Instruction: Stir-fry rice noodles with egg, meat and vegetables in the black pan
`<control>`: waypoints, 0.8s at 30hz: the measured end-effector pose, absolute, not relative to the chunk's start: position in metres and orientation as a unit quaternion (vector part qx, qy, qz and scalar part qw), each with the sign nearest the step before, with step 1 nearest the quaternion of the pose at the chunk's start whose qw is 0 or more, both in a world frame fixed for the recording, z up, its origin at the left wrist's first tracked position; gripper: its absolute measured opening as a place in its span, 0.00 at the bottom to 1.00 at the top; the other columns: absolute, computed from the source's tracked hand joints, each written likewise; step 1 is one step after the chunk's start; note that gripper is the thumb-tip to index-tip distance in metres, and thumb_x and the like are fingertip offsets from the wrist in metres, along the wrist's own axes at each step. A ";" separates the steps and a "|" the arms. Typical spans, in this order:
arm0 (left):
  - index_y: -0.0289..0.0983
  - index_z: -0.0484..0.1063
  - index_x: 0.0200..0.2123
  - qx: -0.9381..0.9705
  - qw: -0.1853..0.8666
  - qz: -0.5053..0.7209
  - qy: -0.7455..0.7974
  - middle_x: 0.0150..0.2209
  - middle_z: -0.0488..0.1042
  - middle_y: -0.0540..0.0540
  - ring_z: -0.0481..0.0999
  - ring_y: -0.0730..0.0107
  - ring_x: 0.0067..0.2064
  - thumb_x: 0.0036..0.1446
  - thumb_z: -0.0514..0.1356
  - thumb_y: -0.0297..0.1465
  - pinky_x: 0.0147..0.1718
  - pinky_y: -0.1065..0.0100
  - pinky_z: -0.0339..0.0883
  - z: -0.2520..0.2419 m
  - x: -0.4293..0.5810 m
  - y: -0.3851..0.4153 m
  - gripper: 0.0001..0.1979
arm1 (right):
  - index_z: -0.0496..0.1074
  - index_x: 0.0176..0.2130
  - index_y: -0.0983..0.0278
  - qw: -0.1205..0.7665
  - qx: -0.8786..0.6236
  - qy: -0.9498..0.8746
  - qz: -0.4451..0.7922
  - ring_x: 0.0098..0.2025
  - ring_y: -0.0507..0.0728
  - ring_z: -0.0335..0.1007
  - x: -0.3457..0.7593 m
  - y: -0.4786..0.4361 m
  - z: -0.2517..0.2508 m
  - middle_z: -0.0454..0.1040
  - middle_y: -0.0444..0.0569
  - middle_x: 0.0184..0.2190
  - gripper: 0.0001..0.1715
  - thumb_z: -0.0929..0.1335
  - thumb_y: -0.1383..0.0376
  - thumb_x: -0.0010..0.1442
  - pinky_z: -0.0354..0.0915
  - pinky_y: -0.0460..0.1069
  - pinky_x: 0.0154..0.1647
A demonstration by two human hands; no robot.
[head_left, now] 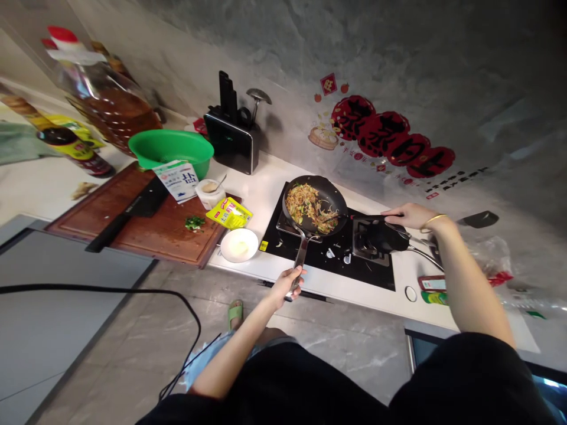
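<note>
My left hand (287, 284) is wrapped round the metal handle of a dark frying pan (339, 203) on the left burner. Shredded, noodle-like food with green bits (305, 203) fills part of the pan, mostly toward its left side. My right hand (411, 217) comes in from the right, closed on the end of a long black cooking utensil (370, 218). The utensil reaches over the pan's right rim, its far tip down at the food. Whether that tip is flat or pointed is too small to tell.
A small dark pan (390, 236) is on the right burner of the black hob (283, 247). Left of it are a white bowl (239, 245), a yellow packet (230, 213) and a cutting board (177, 236) with a cleaver (144, 200). A knife block (233, 141) stands behind.
</note>
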State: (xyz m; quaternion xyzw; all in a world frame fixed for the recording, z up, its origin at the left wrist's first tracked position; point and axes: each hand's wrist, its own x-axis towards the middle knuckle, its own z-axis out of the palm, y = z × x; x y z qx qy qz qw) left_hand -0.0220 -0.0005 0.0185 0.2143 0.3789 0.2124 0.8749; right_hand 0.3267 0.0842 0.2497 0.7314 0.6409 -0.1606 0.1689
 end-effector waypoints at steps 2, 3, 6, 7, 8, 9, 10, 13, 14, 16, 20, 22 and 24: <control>0.34 0.67 0.38 0.212 0.877 0.213 0.376 0.22 0.64 0.54 0.59 0.82 0.14 0.51 0.59 0.47 0.10 0.76 0.46 0.018 -0.022 -0.001 0.21 | 0.76 0.46 0.62 0.177 0.735 0.637 -0.150 0.43 0.62 0.73 0.328 0.081 0.252 0.77 0.52 0.43 0.19 0.70 0.63 0.53 0.62 0.55 0.48; 0.34 0.68 0.38 0.210 0.877 0.214 0.375 0.22 0.64 0.54 0.59 0.82 0.14 0.51 0.59 0.47 0.10 0.76 0.46 0.017 -0.022 -0.001 0.22 | 0.76 0.46 0.62 0.170 0.738 0.638 -0.142 0.43 0.62 0.73 0.325 0.081 0.246 0.77 0.52 0.42 0.19 0.70 0.63 0.53 0.63 0.56 0.48; 0.34 0.68 0.38 0.207 0.877 0.214 0.376 0.22 0.64 0.54 0.58 0.83 0.14 0.51 0.60 0.46 0.10 0.76 0.46 0.016 -0.021 -0.001 0.22 | 0.74 0.48 0.63 0.084 0.748 0.648 -0.119 0.46 0.60 0.72 0.306 0.090 0.206 0.76 0.50 0.45 0.20 0.66 0.61 0.57 0.63 0.54 0.50; 0.34 0.68 0.38 0.206 0.877 0.215 0.376 0.22 0.64 0.54 0.58 0.83 0.14 0.51 0.60 0.46 0.10 0.76 0.46 0.016 -0.021 -0.001 0.21 | 0.73 0.50 0.62 0.044 0.750 0.649 -0.118 0.48 0.59 0.71 0.297 0.095 0.191 0.75 0.49 0.47 0.20 0.65 0.60 0.58 0.62 0.53 0.52; 0.33 0.68 0.38 0.206 0.877 0.215 0.376 0.22 0.64 0.54 0.58 0.83 0.14 0.51 0.60 0.46 0.10 0.76 0.46 0.015 -0.021 -0.001 0.21 | 0.72 0.51 0.62 0.007 0.752 0.648 -0.119 0.49 0.58 0.70 0.289 0.101 0.177 0.74 0.48 0.48 0.21 0.63 0.59 0.59 0.62 0.52 0.52; 0.33 0.68 0.38 0.207 0.877 0.216 0.377 0.22 0.64 0.54 0.58 0.83 0.14 0.51 0.60 0.46 0.10 0.76 0.46 0.015 -0.021 -0.001 0.21 | 0.72 0.51 0.62 -0.024 0.754 0.645 -0.120 0.49 0.57 0.70 0.280 0.106 0.166 0.74 0.48 0.48 0.22 0.63 0.59 0.60 0.63 0.51 0.52; 0.33 0.68 0.38 0.207 0.876 0.217 0.378 0.22 0.64 0.53 0.59 0.83 0.14 0.51 0.60 0.46 0.10 0.76 0.46 0.015 -0.021 -0.001 0.21 | 0.71 0.52 0.62 -0.042 0.753 0.646 -0.123 0.48 0.57 0.71 0.272 0.110 0.157 0.74 0.48 0.48 0.23 0.63 0.58 0.60 0.63 0.51 0.52; 0.33 0.68 0.38 0.207 0.875 0.221 0.378 0.22 0.64 0.54 0.58 0.83 0.14 0.51 0.59 0.46 0.10 0.76 0.47 0.016 -0.021 -0.001 0.21 | 0.70 0.53 0.60 -0.012 0.735 0.667 -0.121 0.46 0.57 0.72 0.253 0.107 0.147 0.75 0.48 0.46 0.24 0.63 0.57 0.59 0.64 0.51 0.50; 0.33 0.68 0.38 0.209 0.874 0.221 0.379 0.22 0.64 0.54 0.58 0.83 0.14 0.51 0.59 0.46 0.10 0.76 0.46 0.017 -0.022 -0.001 0.21 | 0.70 0.53 0.58 0.011 0.732 0.672 -0.112 0.45 0.58 0.72 0.249 0.099 0.148 0.76 0.48 0.45 0.24 0.63 0.57 0.59 0.64 0.51 0.50; 0.33 0.68 0.37 0.215 0.871 0.224 0.381 0.22 0.64 0.54 0.58 0.83 0.14 0.51 0.59 0.46 0.10 0.76 0.46 0.018 -0.022 -0.002 0.21 | 0.69 0.54 0.54 0.054 0.748 0.656 -0.086 0.44 0.60 0.73 0.245 0.076 0.150 0.77 0.49 0.43 0.24 0.62 0.55 0.60 0.65 0.54 0.48; 0.33 0.67 0.37 0.246 0.862 0.218 0.386 0.22 0.65 0.53 0.61 0.81 0.15 0.52 0.58 0.48 0.12 0.75 0.50 0.017 -0.017 -0.001 0.22 | 0.63 0.59 0.54 0.096 0.825 0.554 -0.056 0.42 0.63 0.73 0.241 0.026 0.128 0.77 0.53 0.41 0.27 0.57 0.54 0.62 0.66 0.56 0.43; 0.33 0.67 0.37 0.281 0.843 0.216 0.404 0.22 0.67 0.51 0.64 0.78 0.16 0.52 0.56 0.50 0.13 0.74 0.54 0.013 -0.015 0.000 0.24 | 0.58 0.62 0.57 0.097 0.833 0.539 -0.085 0.42 0.63 0.73 0.236 0.012 0.107 0.77 0.55 0.41 0.29 0.56 0.55 0.63 0.65 0.56 0.44; 0.34 0.66 0.35 0.325 0.808 0.227 0.436 0.23 0.68 0.50 0.66 0.78 0.18 0.51 0.55 0.52 0.15 0.75 0.56 0.008 -0.015 0.002 0.25 | 0.54 0.64 0.61 0.097 0.825 0.543 -0.123 0.42 0.62 0.73 0.228 0.005 0.089 0.77 0.57 0.40 0.32 0.55 0.56 0.63 0.65 0.55 0.44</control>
